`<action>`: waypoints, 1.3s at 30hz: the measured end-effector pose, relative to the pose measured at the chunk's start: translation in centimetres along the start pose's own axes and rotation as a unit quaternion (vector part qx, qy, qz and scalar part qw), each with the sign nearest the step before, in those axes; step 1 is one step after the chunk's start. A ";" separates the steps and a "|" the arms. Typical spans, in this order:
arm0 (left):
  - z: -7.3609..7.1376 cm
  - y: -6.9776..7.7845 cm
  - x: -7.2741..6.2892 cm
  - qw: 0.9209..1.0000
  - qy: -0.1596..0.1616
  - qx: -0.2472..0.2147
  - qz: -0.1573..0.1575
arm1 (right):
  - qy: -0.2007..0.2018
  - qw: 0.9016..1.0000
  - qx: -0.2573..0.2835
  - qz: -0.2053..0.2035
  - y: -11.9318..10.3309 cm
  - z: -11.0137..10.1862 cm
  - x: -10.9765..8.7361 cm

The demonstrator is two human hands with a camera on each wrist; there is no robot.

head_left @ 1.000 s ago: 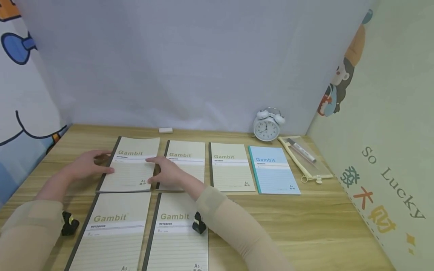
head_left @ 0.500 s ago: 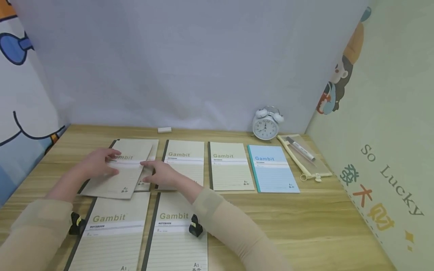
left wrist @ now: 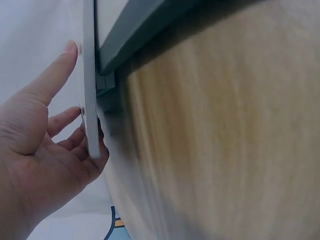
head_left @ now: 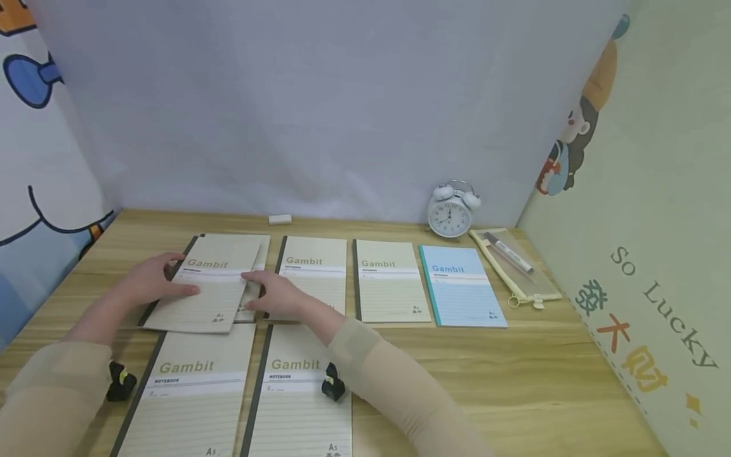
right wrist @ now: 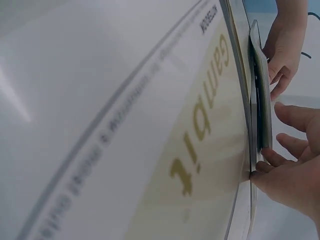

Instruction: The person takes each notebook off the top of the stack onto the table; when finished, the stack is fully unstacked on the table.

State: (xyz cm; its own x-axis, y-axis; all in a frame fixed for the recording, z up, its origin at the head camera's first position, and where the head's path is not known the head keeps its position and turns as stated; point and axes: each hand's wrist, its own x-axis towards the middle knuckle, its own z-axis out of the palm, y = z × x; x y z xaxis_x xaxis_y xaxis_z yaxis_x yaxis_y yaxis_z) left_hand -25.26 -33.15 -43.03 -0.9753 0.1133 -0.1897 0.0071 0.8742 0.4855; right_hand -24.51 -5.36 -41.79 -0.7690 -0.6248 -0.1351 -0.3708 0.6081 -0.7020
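A cream Gambit notebook (head_left: 214,301) with a dark spine lies askew over a matching notebook (head_left: 262,259) at the back left of the table. My left hand (head_left: 150,279) grips the upper one by its spine side, thumb on the cover; in the left wrist view the fingers reach behind the notebook (left wrist: 90,100). On the other side, my right hand (head_left: 282,297) touches near the right edges of both notebooks with its fingertips. Seen from the right wrist, the upper notebook (right wrist: 264,90) is lifted a little, with a dark gap beneath it.
Two more cream notebooks (head_left: 314,254) (head_left: 391,285) and a blue notebook (head_left: 462,285) continue the back row. Two others (head_left: 188,412) (head_left: 302,412) lie in front. An eraser (head_left: 280,219), alarm clock (head_left: 450,214) and mesh pouch (head_left: 537,285) with a marker (head_left: 511,254) stand behind.
The upper notebook, first lined up over the lower one, has slid left and toward me, baring the lower one's right strip. In the last half second it shifted slightly back to the right.
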 end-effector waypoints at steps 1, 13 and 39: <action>-0.1 0.0 0.0 1.000 -0.005 -0.004 0.002 | 0.006 1.000 0.002 -0.002 0.0 -0.1 0.0; -2.3 2.6 -0.8 0.997 0.008 -0.040 0.061 | 0.105 0.987 0.124 0.004 1.1 -2.4 -0.5; 0.2 16.1 -3.6 0.982 0.075 -0.057 0.162 | 0.133 0.988 0.080 0.000 4.7 -14.2 -10.7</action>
State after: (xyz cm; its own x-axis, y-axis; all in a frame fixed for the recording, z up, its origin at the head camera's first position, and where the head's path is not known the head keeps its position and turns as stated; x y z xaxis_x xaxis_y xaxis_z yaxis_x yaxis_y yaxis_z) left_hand -21.62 -19.36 -34.67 -0.9474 0.2990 0.1140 0.3062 0.7438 0.5941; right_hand -25.43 11.11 -33.78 -0.8862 -0.4617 0.0385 -0.3007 0.5101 -0.8058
